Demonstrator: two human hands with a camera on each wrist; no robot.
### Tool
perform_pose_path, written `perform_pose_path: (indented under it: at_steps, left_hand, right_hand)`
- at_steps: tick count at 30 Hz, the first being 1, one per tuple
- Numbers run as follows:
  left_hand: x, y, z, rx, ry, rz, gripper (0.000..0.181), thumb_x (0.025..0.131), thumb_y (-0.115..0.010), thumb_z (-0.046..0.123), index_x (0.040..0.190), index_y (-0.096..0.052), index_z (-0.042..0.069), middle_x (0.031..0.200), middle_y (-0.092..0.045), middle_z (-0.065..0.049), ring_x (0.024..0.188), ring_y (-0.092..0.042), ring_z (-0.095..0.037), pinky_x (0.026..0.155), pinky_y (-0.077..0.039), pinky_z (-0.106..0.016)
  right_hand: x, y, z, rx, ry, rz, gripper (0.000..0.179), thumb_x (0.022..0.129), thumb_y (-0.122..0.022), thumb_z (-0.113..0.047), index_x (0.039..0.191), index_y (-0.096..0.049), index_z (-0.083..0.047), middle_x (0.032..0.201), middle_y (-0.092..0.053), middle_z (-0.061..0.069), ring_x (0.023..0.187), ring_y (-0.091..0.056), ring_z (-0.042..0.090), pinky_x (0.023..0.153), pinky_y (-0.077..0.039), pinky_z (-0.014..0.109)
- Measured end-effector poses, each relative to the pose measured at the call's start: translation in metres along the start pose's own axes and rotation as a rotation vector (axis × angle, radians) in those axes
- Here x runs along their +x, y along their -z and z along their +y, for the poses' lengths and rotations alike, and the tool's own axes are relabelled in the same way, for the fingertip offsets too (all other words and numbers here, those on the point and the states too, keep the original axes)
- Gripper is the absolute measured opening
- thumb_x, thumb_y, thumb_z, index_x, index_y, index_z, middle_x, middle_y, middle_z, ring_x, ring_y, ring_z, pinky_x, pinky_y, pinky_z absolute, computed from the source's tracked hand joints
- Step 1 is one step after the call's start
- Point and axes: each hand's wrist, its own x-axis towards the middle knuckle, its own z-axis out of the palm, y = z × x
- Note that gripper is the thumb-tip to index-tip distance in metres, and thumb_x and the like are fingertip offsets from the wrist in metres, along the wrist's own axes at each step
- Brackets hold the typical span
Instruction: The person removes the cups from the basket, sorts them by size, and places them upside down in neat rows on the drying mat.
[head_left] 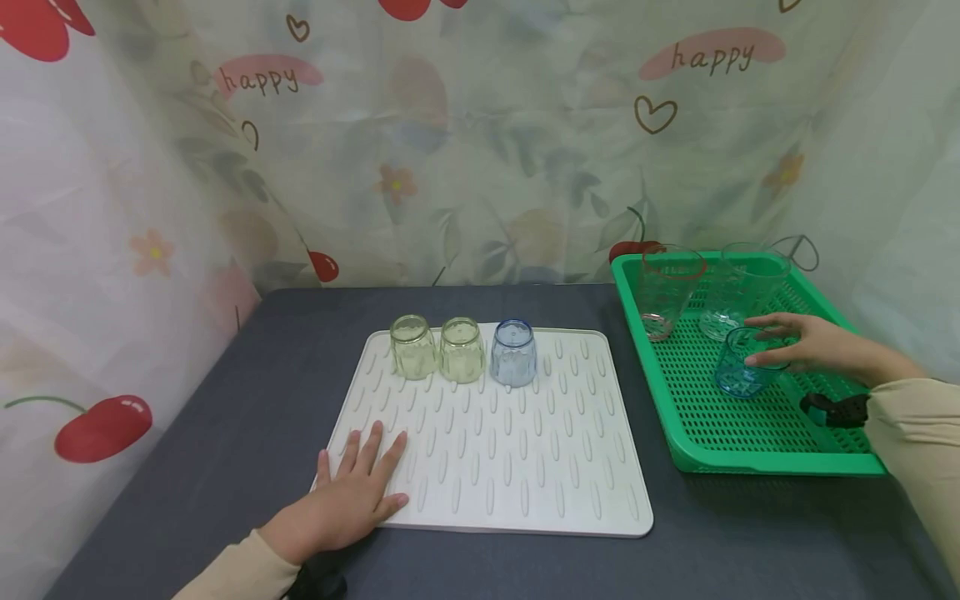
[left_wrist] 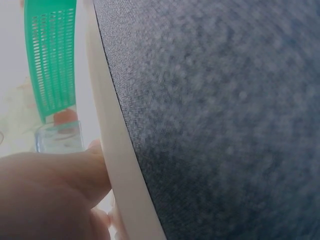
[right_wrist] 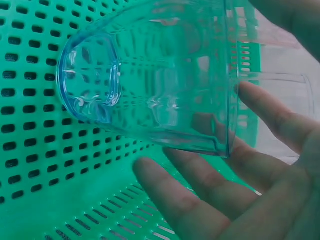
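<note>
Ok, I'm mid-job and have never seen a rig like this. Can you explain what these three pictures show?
There is no machine here, just a person's bare hands. The wide picture comes from a camera worn on the head, looking forward and down. The other two come from cameras on the wrists, each looking at its own hand's work.

On the dark table lie a white mat and a green basket. Two yellow-green glasses and a blue glass stand in a row on the mat.

The left hand rests on the mat, fingers spread. The right hand is at the rim of another blue glass in the basket; whether it grips firmly, I can't tell.
</note>
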Motion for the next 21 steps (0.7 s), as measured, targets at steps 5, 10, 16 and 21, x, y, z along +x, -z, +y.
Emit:
perform_pose_path:
  at_steps: [5, 10, 16, 21]
  left_hand:
    - [0.001, -0.001, 0.0, -0.004, 0.005, 0.005, 0.078, 0.095, -0.05, 0.053, 0.156, -0.017, 0.018, 0.162, 0.0, -0.02, 0.145, 0.004, -0.049, 0.102, 0.004, -0.077]
    - [0.0, 0.0, 0.001, 0.001, 0.005, 0.007, 0.078, 0.095, -0.05, 0.053, 0.156, -0.017, 0.018, 0.162, 0.0, -0.021, 0.145, 0.004, -0.049, 0.102, 0.004, -0.077]
    - [0.0, 0.0, 0.001, -0.014, 0.002, 0.012, 0.078, 0.095, -0.051, 0.052, 0.156, -0.017, 0.018, 0.162, -0.001, -0.021, 0.145, 0.004, -0.049, 0.102, 0.004, -0.077]
    - [-0.001, 0.001, -0.001, -0.016, -0.004, 0.013, 0.078, 0.094, -0.051, 0.052, 0.156, -0.018, 0.018, 0.162, -0.002, -0.021, 0.145, 0.003, -0.049, 0.102, 0.004, -0.077]
  right_hand:
    - [0.003, -0.002, 0.0, 0.057, -0.002, -0.055, 0.085, 0.093, -0.066, -0.022, 0.15, -0.011, 0.008, 0.145, -0.021, 0.044, 0.125, -0.042, 0.056, 0.087, -0.052, 0.051]
    - [0.004, -0.003, 0.0, 0.059, 0.015, -0.065, 0.089, 0.09, -0.069, -0.021, 0.15, -0.011, 0.008, 0.144, -0.023, 0.045, 0.127, -0.034, 0.061, 0.086, -0.053, 0.05]
    - [0.005, -0.004, -0.001, 0.034, 0.027, -0.032, 0.085, 0.09, -0.069, -0.021, 0.149, -0.015, 0.008, 0.14, -0.03, 0.045, 0.121, -0.047, 0.055, 0.083, -0.054, 0.049]
    - [0.004, -0.005, -0.009, -0.005, 0.02, 0.029, 0.085, 0.09, -0.069, -0.025, 0.148, -0.018, 0.009, 0.139, -0.033, 0.044, 0.111, -0.059, 0.044, 0.08, -0.055, 0.044]
